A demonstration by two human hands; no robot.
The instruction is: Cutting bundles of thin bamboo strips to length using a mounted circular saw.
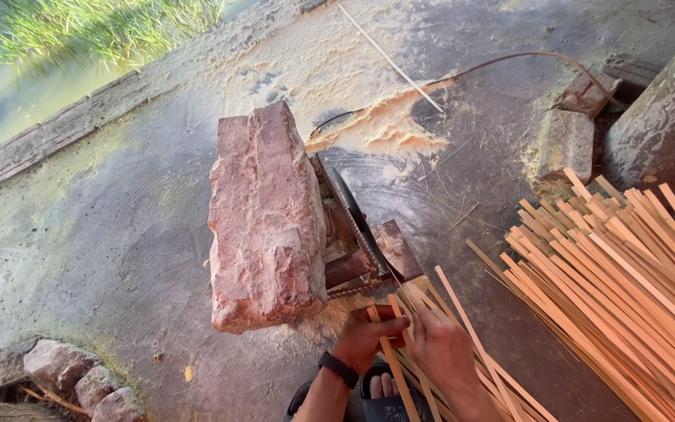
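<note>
My left hand [365, 337], a dark band on its wrist, grips a small bunch of thin bamboo strips [412, 301] near their front ends. My right hand [443, 352] lies over the same strips just behind, fingers closed around them. The strip ends point at a dark saw blade [353, 211] set in a rusty metal frame [388, 254]. A big reddish stone block [263, 219] rests on the left of that frame. More strips trail back under my right hand toward the bottom edge.
A large pile of bamboo strips [626, 281] lies at right. Sawdust [384, 125] is heaped beyond the blade, with a cable [509, 59] curving past it. Bricks [568, 137] and a concrete post [666, 117] stand at upper right, stones [72, 375] at lower left, water past the ledge.
</note>
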